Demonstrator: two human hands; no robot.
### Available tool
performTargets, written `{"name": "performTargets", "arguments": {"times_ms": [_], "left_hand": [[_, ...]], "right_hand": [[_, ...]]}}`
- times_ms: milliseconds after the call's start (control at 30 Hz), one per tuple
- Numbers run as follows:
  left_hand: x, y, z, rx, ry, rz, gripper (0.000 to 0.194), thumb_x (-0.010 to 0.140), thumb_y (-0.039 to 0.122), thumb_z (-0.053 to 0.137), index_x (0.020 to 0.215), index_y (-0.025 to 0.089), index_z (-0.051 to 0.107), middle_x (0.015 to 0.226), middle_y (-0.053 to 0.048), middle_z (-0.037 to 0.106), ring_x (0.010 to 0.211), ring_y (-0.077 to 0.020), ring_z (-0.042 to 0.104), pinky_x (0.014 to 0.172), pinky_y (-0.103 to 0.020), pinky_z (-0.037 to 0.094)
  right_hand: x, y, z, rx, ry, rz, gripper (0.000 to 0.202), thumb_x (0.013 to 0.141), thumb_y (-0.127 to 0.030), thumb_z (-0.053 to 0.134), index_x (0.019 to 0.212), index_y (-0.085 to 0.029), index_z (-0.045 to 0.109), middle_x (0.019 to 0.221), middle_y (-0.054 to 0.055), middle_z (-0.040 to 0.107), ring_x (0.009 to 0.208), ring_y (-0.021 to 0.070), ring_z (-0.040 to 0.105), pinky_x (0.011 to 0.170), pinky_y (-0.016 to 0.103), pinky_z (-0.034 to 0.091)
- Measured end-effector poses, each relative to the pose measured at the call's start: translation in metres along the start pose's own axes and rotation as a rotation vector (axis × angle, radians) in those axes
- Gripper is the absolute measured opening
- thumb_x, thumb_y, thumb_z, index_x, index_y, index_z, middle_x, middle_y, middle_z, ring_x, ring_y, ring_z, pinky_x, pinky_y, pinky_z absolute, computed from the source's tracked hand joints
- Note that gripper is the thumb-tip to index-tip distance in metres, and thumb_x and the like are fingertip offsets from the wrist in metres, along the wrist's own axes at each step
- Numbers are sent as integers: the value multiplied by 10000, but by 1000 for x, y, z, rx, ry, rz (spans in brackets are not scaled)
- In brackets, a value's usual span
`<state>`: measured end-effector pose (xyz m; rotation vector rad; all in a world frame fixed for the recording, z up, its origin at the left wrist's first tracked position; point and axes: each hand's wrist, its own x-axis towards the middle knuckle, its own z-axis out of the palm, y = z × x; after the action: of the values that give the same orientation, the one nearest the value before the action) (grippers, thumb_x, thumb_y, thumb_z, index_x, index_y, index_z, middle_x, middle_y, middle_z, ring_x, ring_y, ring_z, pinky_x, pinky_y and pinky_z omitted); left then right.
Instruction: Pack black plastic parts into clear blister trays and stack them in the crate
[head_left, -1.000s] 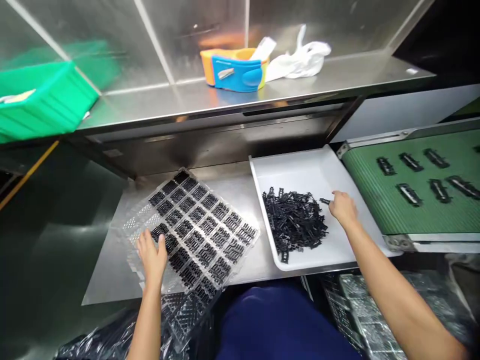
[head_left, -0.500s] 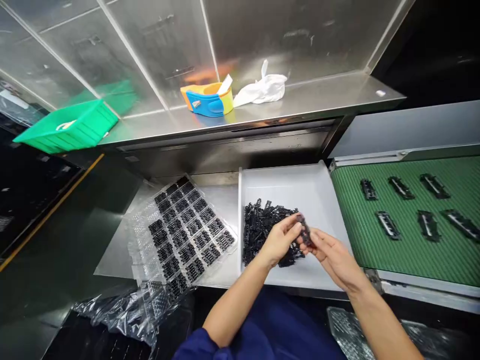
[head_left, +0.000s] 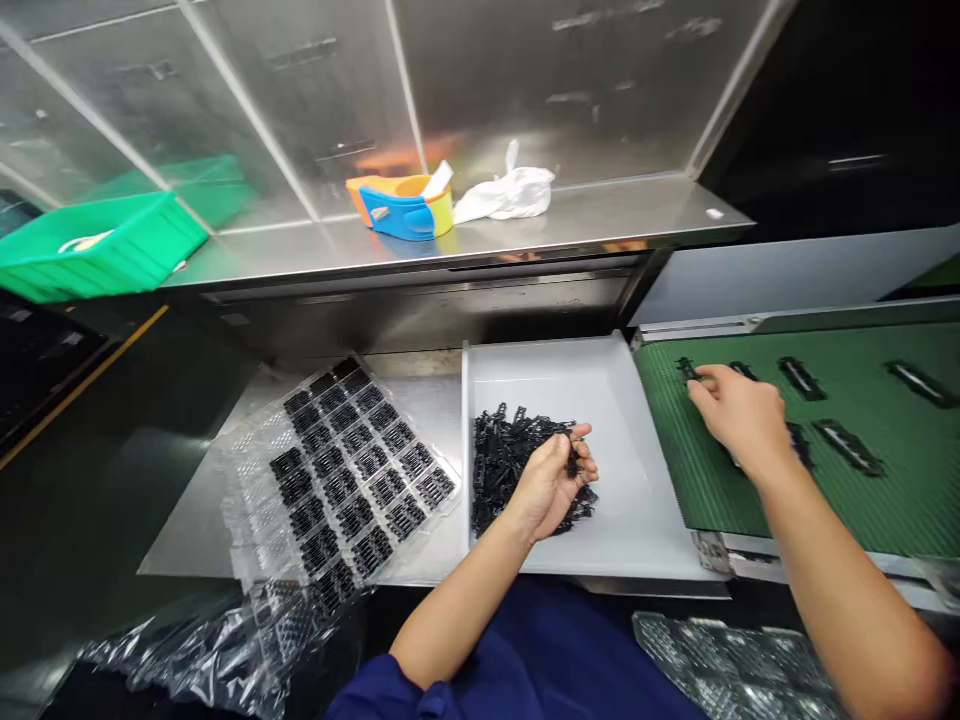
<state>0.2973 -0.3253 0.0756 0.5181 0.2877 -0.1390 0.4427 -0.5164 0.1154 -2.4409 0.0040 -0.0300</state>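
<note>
A: Where do we have the small, narrow black plastic-looking part (head_left: 685, 369)?

B: Right of centre in the frame, over the upper-left end of the ribbed green conveyor belt (head_left: 705, 480). Our right hand (head_left: 742, 415) pinches its lower end between thumb and fingers; whether it touches the belt, we can't tell.

A: And our left hand (head_left: 547, 485)?

B: Half curled near the frame's centre, over the heap of loose black parts (head_left: 506, 460) in the shallow white plastic tray (head_left: 630, 520). Something dark shows between its fingers, but we can't tell if we're gripping it.

A: How would the pinched part handle?

B: Light and stiff, we'd judge, perhaps slick, with thin projections that could snap. We'd hold its body lightly, clear of those.
</note>
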Motion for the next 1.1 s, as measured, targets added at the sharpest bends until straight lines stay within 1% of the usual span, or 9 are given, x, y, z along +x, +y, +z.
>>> {"name": "performTargets", "arguments": {"times_ms": [100,167,267,400,500,700,833,1000,1100], "left_hand": [[-17,12,-7,68,-4,77,542,696,462,864,1080,125,684,937,-61,685,905,-164,670,892,-295,470],[-29,22,-14,108,-5,90,579,658,488,881,1073,132,694,1015,-95,717,946,-178,675,876,-285,467],[-50,41,-24,187,38,82,602,623,484,898,1081,140,711,1070,-105,732,958,-171,675,822,-245,463],[-74,64,-41,291,2,-38,618,634,491,887,1112,137,717,1055,-123,746,965,-210,705,836,-283,492],[-85,73,-51,314,-131,-183,692,629,526,882,1161,121,705,1066,-165,744,994,-256,717,879,-338,513],[-92,70,-54,236,-156,-182,716,654,574,850,1177,112,689,1142,-187,721,1056,-283,704,1006,-420,489],[-87,64,-49,248,-175,-161,680,638,539,874,1135,108,702,1060,-158,738,1003,-257,717,947,-381,520],[-73,43,-41,254,-96,-207,583,599,453,918,1016,102,712,973,-141,747,844,-208,723,818,-321,539],[-63,30,-33,189,-48,-202,459,667,384,889,982,107,703,947,-105,742,809,-169,713,847,-315,546]], "right_hand": [[-64,-27,23,227,-187,-139,529,925,-474,556,1379,-204,524,817,54,737,727,219,714,780,380,572],[-111,-43,43,431,-299,-257,484,929,-505,574,1324,-225,593,859,50,746,708,198,706,704,339,590],[-156,-61,65,396,-259,-485,332,968,-435,565,1243,-283,671,1102,60,733,917,212,702,824,368,582],[-164,-75,66,106,-134,-825,434,906,-463,665,1304,-290,646,1283,104,627,1187,307,594,1010,486,501],[-160,-81,57,102,-277,-947,655,903,-469,669,1494,-293,447,1422,89,564,1301,291,545,1072,438,494],[-164,-86,54,195,-374,-885,716,908,-465,666,1540,-353,350,1422,34,594,1303,254,564,1062,417,529],[-164,-78,56,199,-358,-907,719,896,-467,677,1535,-349,370,1403,57,606,1288,306,571,1120,528,456],[-152,-48,49,115,-473,-801,715,876,-510,675,1511,-314,412,1452,67,569,1326,300,545,1090,466,481],[-122,-10,37,-123,-197,-501,544,931,-546,556,1393,-259,541,1314,109,654,1137,302,654,983,462,527]]}}
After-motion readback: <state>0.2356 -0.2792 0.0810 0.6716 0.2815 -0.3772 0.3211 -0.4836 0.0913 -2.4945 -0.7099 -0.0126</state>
